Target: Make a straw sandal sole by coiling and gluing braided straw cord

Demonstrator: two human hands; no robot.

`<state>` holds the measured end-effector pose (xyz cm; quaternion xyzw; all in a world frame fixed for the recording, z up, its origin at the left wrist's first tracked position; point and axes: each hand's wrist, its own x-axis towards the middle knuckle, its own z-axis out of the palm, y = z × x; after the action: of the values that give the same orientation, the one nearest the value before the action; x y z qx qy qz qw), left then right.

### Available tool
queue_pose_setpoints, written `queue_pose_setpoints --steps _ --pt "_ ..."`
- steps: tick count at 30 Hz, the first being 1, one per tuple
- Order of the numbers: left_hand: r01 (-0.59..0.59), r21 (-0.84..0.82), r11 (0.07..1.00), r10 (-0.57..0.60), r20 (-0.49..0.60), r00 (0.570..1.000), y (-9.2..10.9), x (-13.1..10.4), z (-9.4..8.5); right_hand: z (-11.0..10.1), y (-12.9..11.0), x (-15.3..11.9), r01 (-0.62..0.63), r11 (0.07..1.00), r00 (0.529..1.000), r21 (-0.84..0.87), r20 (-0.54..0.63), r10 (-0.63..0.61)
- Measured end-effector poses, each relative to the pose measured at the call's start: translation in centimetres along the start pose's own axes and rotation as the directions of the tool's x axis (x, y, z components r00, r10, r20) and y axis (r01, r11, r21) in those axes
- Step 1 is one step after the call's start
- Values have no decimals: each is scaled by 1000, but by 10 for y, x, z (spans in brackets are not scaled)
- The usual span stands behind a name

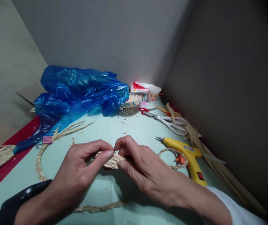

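Observation:
Between both hands, over the pale green tabletop, is a small coiled piece of braided straw (112, 162). My left hand (84, 165) pinches its left side with thumb and forefinger. At the other side, my right hand (136, 165) grips it with thumb below and fingertips above, the two hands nearly touching. The fingers cover much of the piece. A long braided straw cord (39, 164) curves on the table from the left and passes under my left arm. A pink clip (47, 139) holds the cord near its loose strands (70, 128).
A yellow glue gun (183, 147) lies at right beside a braided ring (163, 151). Behind it are white-handled scissors (166, 122) and red scissors (145, 110). At the back stand a paper cup (154, 93), a woven basket (136, 99) and a blue plastic bag (77, 90). Grey panels enclose the table.

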<state>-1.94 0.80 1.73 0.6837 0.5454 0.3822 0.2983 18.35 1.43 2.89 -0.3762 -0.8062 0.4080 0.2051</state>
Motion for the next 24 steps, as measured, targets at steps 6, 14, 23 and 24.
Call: queue_pose_setpoints --steps 6,14,23,24 --pt "15 -98 995 -2 129 992 -9 7 -2 -9 4 5 -101 994 994 43 -48 103" --pt "-13 -16 1000 15 91 996 -2 -2 8 6 5 6 -120 992 993 -43 -18 119" --pt "169 -265 949 -132 154 979 -7 -3 9 7 9 8 -60 997 994 -48 -93 56" --pt "191 -310 931 -142 176 974 -10 -2 8 6 9 9 -67 997 993 -44 -96 62"
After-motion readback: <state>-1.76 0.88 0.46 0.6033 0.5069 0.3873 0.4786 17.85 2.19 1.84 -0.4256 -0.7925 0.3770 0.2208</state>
